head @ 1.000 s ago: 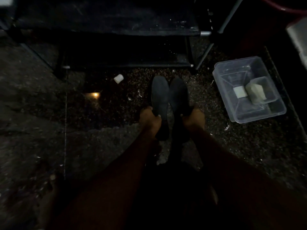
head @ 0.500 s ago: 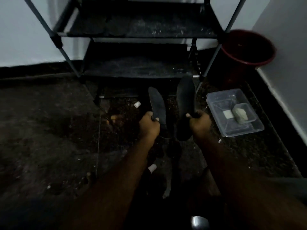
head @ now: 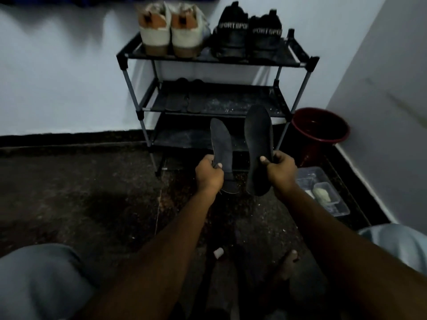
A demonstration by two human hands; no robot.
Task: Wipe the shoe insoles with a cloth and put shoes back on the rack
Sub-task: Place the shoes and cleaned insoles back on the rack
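Dim room; white walls [head: 57, 77]; dark speckled floor [head: 80, 192]; red bucket [head: 320, 127].

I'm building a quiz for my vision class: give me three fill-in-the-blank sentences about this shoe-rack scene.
1. The left hand and right hand grip ____ dark insoles in all.
2. The black sport shoes stand on the rack, on its ____ shelf.
3. The bucket beside the rack is ____.
Missing words: two; top; red.

Dim indoor light, dark floor, blurred edges
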